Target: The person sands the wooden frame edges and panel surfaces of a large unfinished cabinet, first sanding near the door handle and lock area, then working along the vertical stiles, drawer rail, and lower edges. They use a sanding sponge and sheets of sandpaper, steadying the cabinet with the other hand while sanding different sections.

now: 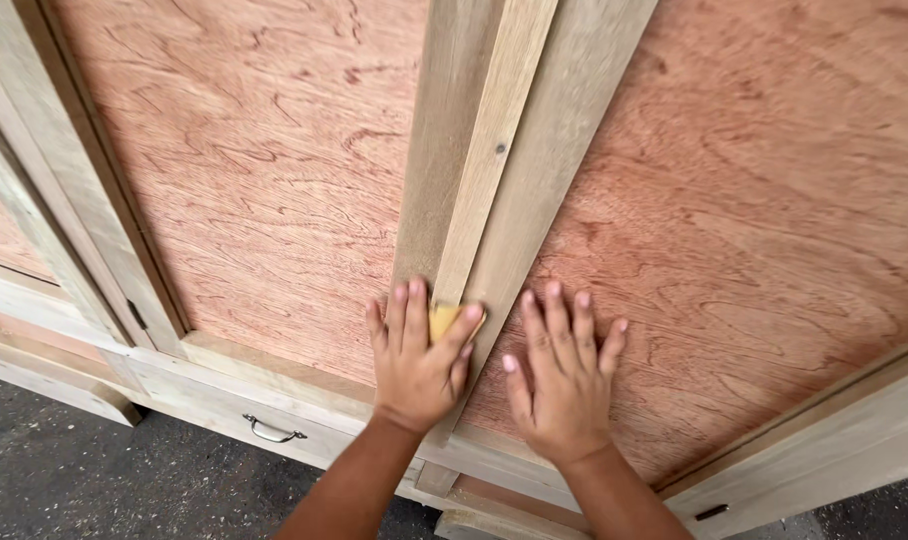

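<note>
Sanding the middle wooden strip [494,150] of an unfinished cabinet, judging by the head view: left hand [419,365] pressing a small yellowish sanding pad [442,320] against the foot of the strip, fingers half-closed over the pad, thumb side hooking its right edge, only the pad's top corner showing. Pad sitting on the raised pale strip between the two reddish plywood panels [264,170], low on the strip, near the bottom rail [274,375].

Right hand [564,375] lying flat and fully spread on the right panel [764,230], just beside the strip, gripping nothing, looking like a brace. Both forearms coming up from the bottom edge, wrists roughly straight, fingers pointing up the panel.

Looking like an early-to-mid pass: most of the strip's length above the pad yet to be covered, though surface finish too hard to judge from here. Next stroke calling for even pressure along the grain, keeping the pad on the narrow strip and off the softer veneer either side, minding the screw head [500,148] higher up.

Also showing: metal drawer handle [272,432] on the rail lower left, dark floor [74,480] beneath.
</note>
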The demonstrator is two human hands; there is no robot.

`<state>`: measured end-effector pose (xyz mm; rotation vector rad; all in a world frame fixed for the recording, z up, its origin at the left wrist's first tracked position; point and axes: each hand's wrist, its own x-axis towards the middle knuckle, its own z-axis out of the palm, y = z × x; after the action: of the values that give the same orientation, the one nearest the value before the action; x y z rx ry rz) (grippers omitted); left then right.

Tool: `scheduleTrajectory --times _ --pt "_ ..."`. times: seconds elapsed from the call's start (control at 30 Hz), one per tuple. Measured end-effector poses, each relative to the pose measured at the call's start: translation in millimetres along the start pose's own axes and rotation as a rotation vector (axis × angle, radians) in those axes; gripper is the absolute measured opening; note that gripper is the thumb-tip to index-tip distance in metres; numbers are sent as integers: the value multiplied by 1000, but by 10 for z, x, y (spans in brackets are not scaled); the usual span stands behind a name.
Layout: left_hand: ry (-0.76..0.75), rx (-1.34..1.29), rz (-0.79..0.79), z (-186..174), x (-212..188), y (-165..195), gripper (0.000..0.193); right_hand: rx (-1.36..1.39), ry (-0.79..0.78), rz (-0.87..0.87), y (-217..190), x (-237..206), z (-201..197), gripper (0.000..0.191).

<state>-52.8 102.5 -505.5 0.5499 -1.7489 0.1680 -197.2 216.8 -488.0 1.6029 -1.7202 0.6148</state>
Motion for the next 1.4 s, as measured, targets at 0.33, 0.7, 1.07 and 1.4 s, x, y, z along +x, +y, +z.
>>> scheduleTrajectory --times 0.33,0.7,1.07,1.4 --pt "-398 -33 -152 135 -1546 -220 60 -127 -114 -52 -92 -843 618 53" --pt "-90 117 -27 -171 577 126 44 -72 -236 -53 -166 -736 366 65" --pt "-39 58 -26 -197 1363 157 44 -39 -239 -40 -188 -793 302 67" --pt "-149 -13 39 229 -1288 -274 46 -59 -172 -56 -132 -1030 472 61"
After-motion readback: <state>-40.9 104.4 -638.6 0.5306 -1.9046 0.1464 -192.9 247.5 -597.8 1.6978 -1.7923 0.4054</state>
